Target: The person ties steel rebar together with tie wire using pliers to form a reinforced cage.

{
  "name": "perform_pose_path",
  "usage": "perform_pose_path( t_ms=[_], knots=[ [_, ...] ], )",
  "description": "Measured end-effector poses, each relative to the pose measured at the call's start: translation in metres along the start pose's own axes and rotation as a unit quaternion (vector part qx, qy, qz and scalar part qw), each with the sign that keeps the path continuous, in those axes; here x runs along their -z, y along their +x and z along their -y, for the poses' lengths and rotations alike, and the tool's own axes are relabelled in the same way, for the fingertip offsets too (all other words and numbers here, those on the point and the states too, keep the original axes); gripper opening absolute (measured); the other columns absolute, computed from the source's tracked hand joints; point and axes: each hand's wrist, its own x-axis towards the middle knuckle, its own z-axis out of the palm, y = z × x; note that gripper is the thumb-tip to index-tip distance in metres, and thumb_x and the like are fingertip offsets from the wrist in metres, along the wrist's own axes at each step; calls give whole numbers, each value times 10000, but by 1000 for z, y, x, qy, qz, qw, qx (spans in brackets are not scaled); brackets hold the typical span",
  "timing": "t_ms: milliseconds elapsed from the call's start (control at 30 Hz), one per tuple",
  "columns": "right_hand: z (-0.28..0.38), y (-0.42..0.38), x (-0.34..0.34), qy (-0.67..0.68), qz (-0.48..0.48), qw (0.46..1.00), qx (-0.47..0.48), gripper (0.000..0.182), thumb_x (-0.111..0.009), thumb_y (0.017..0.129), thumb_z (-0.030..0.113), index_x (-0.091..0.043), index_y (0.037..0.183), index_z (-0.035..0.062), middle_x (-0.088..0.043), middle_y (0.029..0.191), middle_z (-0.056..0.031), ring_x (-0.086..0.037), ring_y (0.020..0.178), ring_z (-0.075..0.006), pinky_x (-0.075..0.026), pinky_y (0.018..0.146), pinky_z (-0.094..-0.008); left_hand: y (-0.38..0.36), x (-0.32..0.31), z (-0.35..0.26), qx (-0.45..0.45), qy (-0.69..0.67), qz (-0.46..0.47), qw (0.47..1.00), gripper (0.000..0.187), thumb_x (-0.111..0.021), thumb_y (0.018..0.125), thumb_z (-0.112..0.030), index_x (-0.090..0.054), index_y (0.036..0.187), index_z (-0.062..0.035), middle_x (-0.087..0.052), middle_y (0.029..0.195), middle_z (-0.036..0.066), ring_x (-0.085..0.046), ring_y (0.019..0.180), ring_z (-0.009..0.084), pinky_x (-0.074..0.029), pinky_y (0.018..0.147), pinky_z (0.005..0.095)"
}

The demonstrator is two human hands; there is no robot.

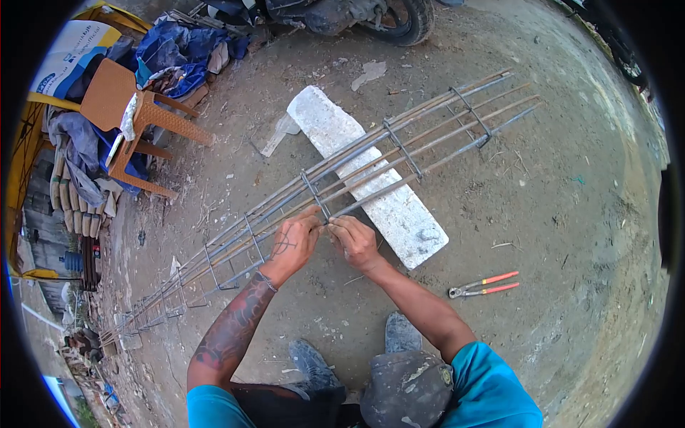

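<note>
A long rebar cage (399, 187) of steel bars and bent stirrups lies slantwise before me, running from lower left to upper right. My left hand (297, 241) is closed, its fingers gripping the lower part of a stirrup (312, 191) near the cage's middle. Beside it, my right hand (354, 241) pinches at the same stirrup's lower corner. Whatever lies between the right fingertips is too small to make out. Under the cage, a rough white block (403, 221) supports the bars. Red-handled pincers (485, 284) lie on the ground to the right.
A brown plastic chair (114, 100) stands at the upper left, near blue tarps (168, 53) and stacked sacks (80, 207). At the top is a parked motorcycle (342, 18). A flat scrap (280, 134) lies by the block on the dirt ground (556, 207).
</note>
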Motion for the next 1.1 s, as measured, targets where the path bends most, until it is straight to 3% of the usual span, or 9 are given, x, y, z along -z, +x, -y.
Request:
perform_pose_path(
  t_ms=[267,333,467,567,667,767,900,1067,1100],
  knots=[
    [17,7,14,-10,76,996,-36,301,-668,712,28,-585,1001,7,-631,991,-128,-629,936,-304,-535,775,-384,-1,-7,9,-36,-76,6,996,132,-600,818,-38,-632,880,75,-662,1000,186,-633,927,352,-482,831,391],
    [60,29,34,-115,89,977,-153,366,-702,747,25,-549,1079,7,-618,1039,-158,-622,954,-319,-522,825,-386,-1,-10,13,-31,-93,0,995,130,-605,818,-34,-634,879,78,-665,992,185,-640,924,336,-485,826,378],
    [58,-30,164,-85,55,994,-51,496,-706,733,52,-500,1184,33,-568,1172,-149,-577,1060,-337,-478,859,-446,-6,-16,18,11,-181,-14,983,135,-612,825,-50,-642,879,70,-671,1006,175,-647,901,312,-489,808,357],
    [6,-129,264,-362,344,841,-206,678,-669,816,346,-367,1332,26,-383,1416,-194,-355,1317,-380,-241,1096,-523,-8,-25,28,22,-225,-40,973,141,-624,821,-70,-658,856,63,-674,1015,167,-652,841,284,-497,742,343],
    [-10,-179,313,-387,485,735,-274,653,-646,832,318,-375,1346,20,-396,1416,-184,-346,1342,-345,-218,1118,-516,-8,-29,31,37,-262,-41,964,151,-632,817,-80,-669,839,65,-674,1014,165,-654,794,265,-496,692,328],
    [-17,-182,315,-390,491,745,-229,417,-578,830,138,-480,1202,-23,-494,1298,-174,-403,1288,-336,-282,1087,-463,-9,-32,34,16,-282,-60,957,152,-630,816,-83,-677,844,59,-675,1012,162,-651,759,248,-495,672,315],
    [-12,-186,313,-450,533,703,-137,287,-595,814,178,-515,1033,11,-534,1146,-153,-501,1093,-316,-369,942,-452,-9,-35,38,0,-304,-86,949,135,-615,815,-69,-678,829,50,-678,991,167,-664,809,300,-507,712,348],
    [70,-159,260,-409,347,655,-532,327,-406,994,292,-503,943,-16,-625,818,-240,-610,797,-440,-460,703,-503,-11,-43,38,14,-344,-104,933,118,-617,807,-69,-677,820,32,-679,983,145,-655,862,337,-510,745,382],
    [89,-150,256,-327,295,705,-556,377,-366,1010,310,-495,913,-30,-599,721,-263,-589,721,-486,-465,621,-502,-11,-45,37,33,-345,-107,932,118,-622,804,-74,-678,819,28,-679,980,138,-654,861,338,-510,743,384]
  ],
)
